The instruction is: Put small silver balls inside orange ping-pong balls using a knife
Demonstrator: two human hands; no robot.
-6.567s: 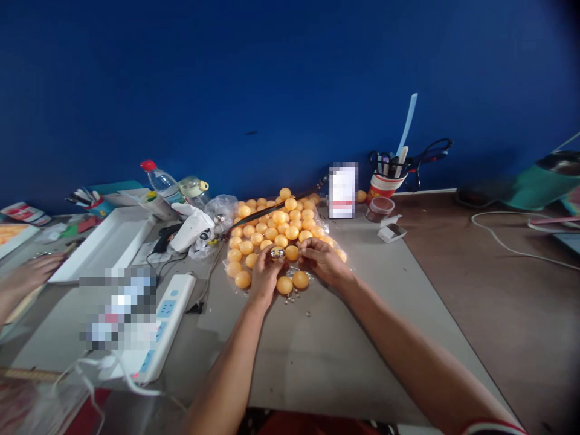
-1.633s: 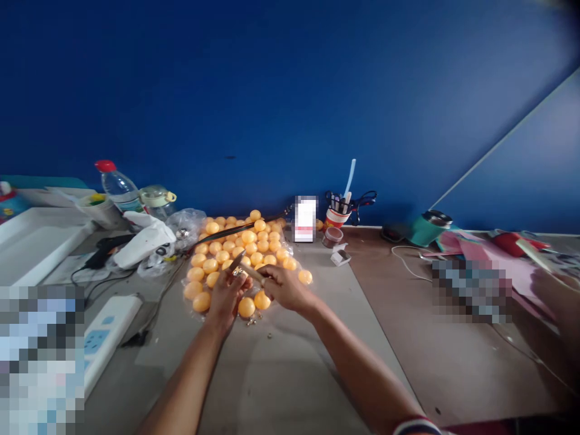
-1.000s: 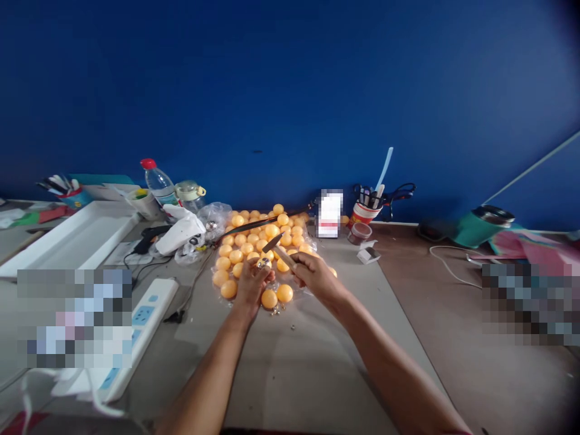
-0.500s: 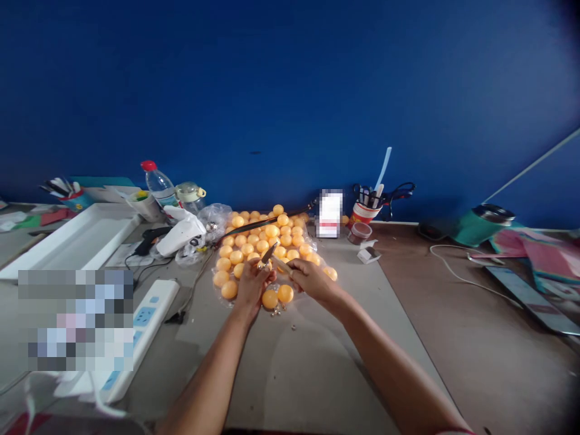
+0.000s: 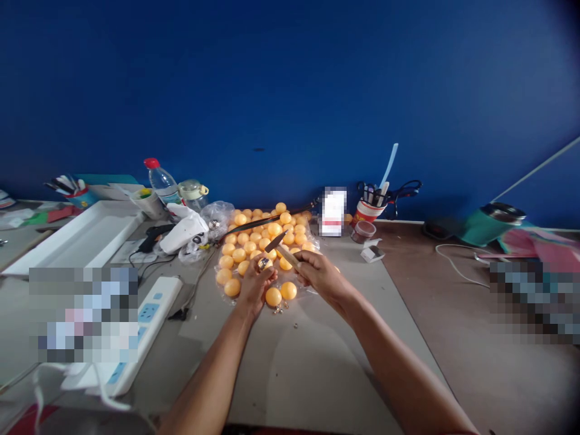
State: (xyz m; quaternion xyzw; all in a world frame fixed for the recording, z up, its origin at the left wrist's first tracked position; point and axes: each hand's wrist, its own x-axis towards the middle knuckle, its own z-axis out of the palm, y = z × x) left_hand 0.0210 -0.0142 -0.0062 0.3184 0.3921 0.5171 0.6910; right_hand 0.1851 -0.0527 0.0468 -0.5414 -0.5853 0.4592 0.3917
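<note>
My left hand is closed around a small orange ball whose top shows shiny metallic bits; whether these lie in or on it I cannot tell. My right hand grips a wooden-handled knife, its dark blade pointing up and left, apart from the held ball. Many loose orange balls lie behind my hands on clear plastic sheeting. Two more orange balls sit in front, beside several tiny shiny metal pieces.
A black strap crosses the balls. On the left are a power strip, a white tray, a glue gun and a bottle. A phone, a pen cup and a small box stand right.
The knife blade has lifted away from the ball in my left hand, moving up and right with my right hand. My left hand keeps its hold. The view has shifted slightly.
</note>
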